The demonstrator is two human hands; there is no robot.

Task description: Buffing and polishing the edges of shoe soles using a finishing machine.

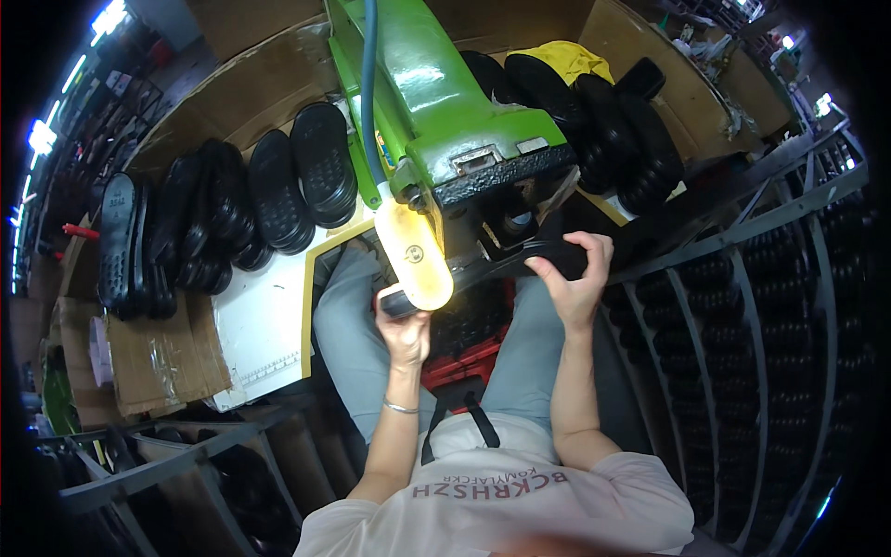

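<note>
Both my hands hold a long black shoe sole [548, 251] under the front of a green machine [464, 107]. My left hand [406, 339] grips its left end from below, partly behind a lit oblong lamp [408, 251]. My right hand [580, 283] pinches the right end, thumb on the near side and fingers over the top. The lamp hides part of the sole's left half. Above the sole is the machine's dark working head [515, 221]; whether the sole touches it I cannot tell.
Stacked black soles [320, 172] stand left of the machine on a white board with a yellow edge [264, 320]. More black soles [640, 148] and a yellow cloth [561, 60] are at the right. Cardboard walls surround them. Metal racks [756, 353] flank me, the right one filled with soles.
</note>
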